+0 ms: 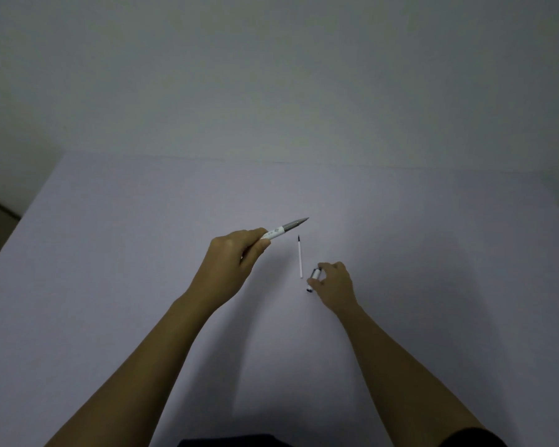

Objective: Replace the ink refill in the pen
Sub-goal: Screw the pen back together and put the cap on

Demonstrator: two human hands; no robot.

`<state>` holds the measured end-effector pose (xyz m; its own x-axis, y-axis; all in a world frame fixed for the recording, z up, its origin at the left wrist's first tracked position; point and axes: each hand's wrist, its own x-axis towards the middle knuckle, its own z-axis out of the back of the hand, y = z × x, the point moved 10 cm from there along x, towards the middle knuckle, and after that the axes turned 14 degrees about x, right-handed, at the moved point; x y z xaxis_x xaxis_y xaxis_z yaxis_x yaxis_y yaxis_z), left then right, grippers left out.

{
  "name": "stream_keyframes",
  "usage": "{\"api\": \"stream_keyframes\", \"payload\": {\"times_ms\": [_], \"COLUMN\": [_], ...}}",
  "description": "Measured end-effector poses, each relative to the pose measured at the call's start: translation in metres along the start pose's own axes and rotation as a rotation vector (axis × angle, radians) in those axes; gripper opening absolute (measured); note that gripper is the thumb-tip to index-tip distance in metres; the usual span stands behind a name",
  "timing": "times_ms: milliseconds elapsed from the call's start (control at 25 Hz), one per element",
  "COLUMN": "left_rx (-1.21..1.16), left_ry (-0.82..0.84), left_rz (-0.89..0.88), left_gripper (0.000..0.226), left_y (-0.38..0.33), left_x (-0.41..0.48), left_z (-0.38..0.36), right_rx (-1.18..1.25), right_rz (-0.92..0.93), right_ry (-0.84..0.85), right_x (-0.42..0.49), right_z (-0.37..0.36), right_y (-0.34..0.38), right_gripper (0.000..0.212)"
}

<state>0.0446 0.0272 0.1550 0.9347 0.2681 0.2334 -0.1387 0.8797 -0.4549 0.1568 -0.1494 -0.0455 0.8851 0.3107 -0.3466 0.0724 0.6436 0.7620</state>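
Left hand (229, 256) is clamped on the pen (283, 230), fist round the white barrel w/ the grey tip end sticking out up and to the right, lifted off the tabletop (110, 237). Risk here: grip sits far back from the tip section, so if that grey section needs unscrewing the barrel could twist in the fist, or the tip could pop off and roll.

Between the two hands lies the refill (300, 257), thin white tube w/ dark tip pointing away, flat on the tabletop, just left of the right hand. It's round and light, so a stray finger brush prob sends it rolling.

Right hand (331, 280) has fingers closed on the cap (313, 279), a short white piece held low at the tabletop. Can't tell if it's being set down or picked up. Released on its side it may roll, and it sits close enough to knock the refill.
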Motion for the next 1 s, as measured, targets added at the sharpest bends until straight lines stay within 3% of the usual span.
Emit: {"api": "stream_keyframes", "payload": {"times_ms": [200,360,560,720,1000], "left_rx": [0.009,0.006,0.003,0.004,0.017], "left_ry": [-0.005,0.003,-0.012,-0.044,-0.078], "left_rz": [-0.012,0.007,0.095,0.083,0.047], "left_gripper": [0.019,0.022,0.027,0.026,0.027], "left_y": [-0.001,0.0,0.005,-0.004,-0.014], "left_x": [-0.002,-0.008,-0.016,-0.021,-0.024], "left_z": [0.0,-0.002,0.0,0.011,0.023], "right_rx": [0.311,0.619,1.001,1.077,1.053], "right_rz": [-0.082,0.008,0.12,0.174,0.21], "right_ry": [-0.143,-0.255,-0.2,-0.155,-0.144], "right_x": [-0.006,-0.014,-0.03,-0.041,-0.059], "right_z": [0.024,0.061,0.079,0.082,0.086], "right_y": [0.005,0.044,0.099,0.123,0.136], "right_gripper": [0.035,0.022,0.02,0.028,0.023]}}
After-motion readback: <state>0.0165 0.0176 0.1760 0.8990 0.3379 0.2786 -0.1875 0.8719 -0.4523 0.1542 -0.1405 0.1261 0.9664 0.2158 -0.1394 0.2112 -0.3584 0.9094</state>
